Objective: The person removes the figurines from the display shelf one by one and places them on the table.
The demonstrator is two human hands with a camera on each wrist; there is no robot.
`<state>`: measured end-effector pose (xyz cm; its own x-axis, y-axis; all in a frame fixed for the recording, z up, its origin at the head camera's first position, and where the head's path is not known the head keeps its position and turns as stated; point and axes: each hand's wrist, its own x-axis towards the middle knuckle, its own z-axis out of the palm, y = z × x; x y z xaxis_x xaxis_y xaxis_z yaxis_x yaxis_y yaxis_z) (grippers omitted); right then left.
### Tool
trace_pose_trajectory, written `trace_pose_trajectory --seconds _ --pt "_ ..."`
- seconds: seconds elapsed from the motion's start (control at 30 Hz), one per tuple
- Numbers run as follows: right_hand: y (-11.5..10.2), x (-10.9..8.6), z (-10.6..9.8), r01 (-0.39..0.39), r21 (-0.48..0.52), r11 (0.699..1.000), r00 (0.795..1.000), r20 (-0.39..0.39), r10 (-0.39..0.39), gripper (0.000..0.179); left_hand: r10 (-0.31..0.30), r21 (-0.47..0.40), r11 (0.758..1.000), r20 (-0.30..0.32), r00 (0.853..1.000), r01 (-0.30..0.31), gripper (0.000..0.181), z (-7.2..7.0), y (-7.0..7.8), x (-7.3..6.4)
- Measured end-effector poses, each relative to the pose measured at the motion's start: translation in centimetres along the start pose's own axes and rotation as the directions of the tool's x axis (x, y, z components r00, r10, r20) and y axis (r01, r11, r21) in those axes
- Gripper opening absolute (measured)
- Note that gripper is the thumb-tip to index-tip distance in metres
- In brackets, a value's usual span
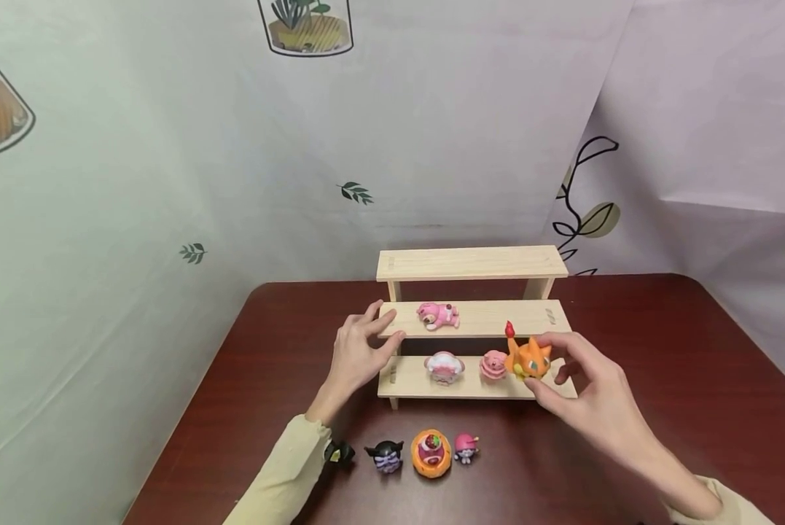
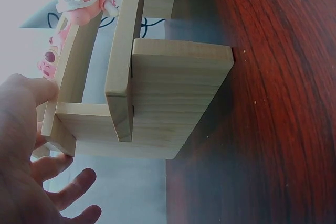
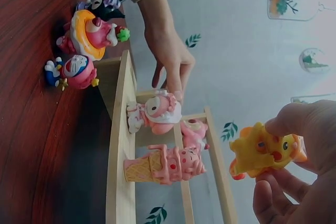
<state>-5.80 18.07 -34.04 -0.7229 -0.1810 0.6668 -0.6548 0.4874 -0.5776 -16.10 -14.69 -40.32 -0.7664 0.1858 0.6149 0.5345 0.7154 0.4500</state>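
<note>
So the right hand (image 1: 598, 390) has the flame-tailed orange figurine (image 1: 528, 359) pinched, thumb and fingers only as wide as its body, off the tail, probably so that skinny bit isn't squeezed. It's in midair near the ice-cream-cone figurine (image 3: 168, 164). Left hand (image 1: 358, 351) has thumb and fingers bracketing the wooden display rack (image 1: 474, 264)'s middle tier (image 1: 490, 319), I'd guess to steady it.

The left hand (image 1: 358, 351) grips while the right hand (image 1: 595, 388) pinches.
</note>
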Motion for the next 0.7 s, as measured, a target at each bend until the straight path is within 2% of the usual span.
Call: trace_pose_trajectory --seconds 0.33,0.7 --pt "-0.2 -0.9 0.4 -0.006 0.030 1.000 1.000 -0.014 0.007 0.063 0.008 0.002 1.000 0.002 1.000 -0.008 0.042 0.0 0.1 0.1" --pt "-0.6 -1.6 0.4 0.006 0.007 1.000 1.000 -0.009 -0.006 0.062 0.002 0.001 1.000 0.000 1.000 -0.002 0.043 0.0 0.0 0.0"
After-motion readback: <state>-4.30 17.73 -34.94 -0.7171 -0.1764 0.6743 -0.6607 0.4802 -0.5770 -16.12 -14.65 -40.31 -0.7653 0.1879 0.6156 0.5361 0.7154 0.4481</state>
